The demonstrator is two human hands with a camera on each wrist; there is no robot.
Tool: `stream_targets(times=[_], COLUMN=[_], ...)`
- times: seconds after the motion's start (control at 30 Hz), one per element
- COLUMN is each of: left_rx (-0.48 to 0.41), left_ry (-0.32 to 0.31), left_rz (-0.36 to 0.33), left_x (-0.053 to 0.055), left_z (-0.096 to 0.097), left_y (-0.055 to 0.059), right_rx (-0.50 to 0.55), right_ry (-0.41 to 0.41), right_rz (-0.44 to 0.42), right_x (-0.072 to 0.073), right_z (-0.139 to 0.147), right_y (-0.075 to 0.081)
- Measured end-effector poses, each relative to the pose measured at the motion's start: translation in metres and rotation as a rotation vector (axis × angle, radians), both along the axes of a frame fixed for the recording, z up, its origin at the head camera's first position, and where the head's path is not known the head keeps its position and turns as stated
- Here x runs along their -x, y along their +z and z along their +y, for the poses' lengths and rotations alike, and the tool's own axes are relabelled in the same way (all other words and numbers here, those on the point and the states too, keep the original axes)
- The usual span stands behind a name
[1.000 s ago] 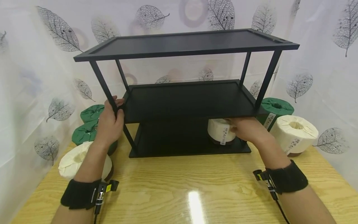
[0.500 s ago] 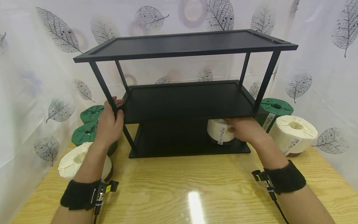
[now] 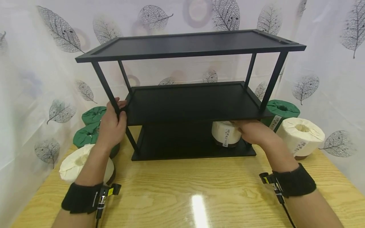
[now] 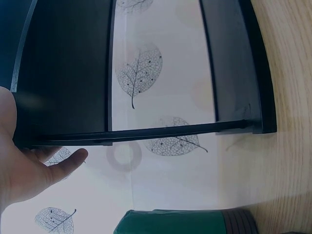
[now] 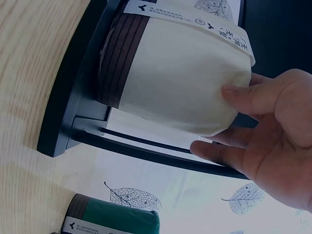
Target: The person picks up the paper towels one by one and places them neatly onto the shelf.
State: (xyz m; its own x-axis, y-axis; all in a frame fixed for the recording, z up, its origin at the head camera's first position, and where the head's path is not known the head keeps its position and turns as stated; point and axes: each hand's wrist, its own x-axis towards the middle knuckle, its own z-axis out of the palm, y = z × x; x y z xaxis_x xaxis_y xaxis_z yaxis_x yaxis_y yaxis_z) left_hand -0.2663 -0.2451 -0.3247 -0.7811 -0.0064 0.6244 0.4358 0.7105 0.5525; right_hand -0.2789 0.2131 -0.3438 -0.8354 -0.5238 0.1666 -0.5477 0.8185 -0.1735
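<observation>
A black shelf rack (image 3: 188, 103) with three levels stands on the wooden table. My left hand (image 3: 112, 125) grips its left front post at the middle level, thumb on the near side and fingers behind. In the left wrist view two fingers (image 4: 66, 165) stick out past the rack's side. On the right end of the bottom level is a cream paper-wrapped roll (image 3: 226, 134) with a brown base band and a printed label. My right hand (image 3: 252, 131) holds it from the right, under the middle level. The right wrist view shows the thumb (image 5: 241, 97) against its wrapping.
Left of the rack are two green rolls (image 3: 85, 134) and a cream roll (image 3: 71, 164), partly behind my left forearm. To the right stand a green roll (image 3: 285, 109) and another cream roll (image 3: 310, 134). A leaf-patterned curtain (image 3: 176, 19) hangs behind.
The held roll's label has turned slightly to the left, and the roll has shifted only a little. My left hand and the rack have stayed put.
</observation>
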Motion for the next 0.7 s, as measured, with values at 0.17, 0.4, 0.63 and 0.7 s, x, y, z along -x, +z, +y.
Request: stream_targets(times=[0.17, 0.4, 0.63, 0.7], left_rx=[0.002, -0.003, -0.01, -0.01], left_ry=[-0.008, -0.007, -0.006, -0.006], left_rz=[0.007, 0.002, -0.01, -0.012], left_x=[0.0014, 0.0004, -0.001, -0.001], left_z=[-0.0003, -0.0001, 0.001, 0.0012], left_y=[-0.0011, -0.0011, 0.0009, 0.001], right_rx=[0.009, 0.003, 0.015, 0.016], right_ry=[0.016, 0.018, 0.01, 0.008], right_rz=[0.053, 0.076, 0.094, 0.101], right_x=[0.0014, 0.0017, 0.0015, 0.0016], right_z=[0.0003, -0.001, -0.0018, -0.002], right_y=[-0.0037, -0.0025, -0.0022, -0.0029])
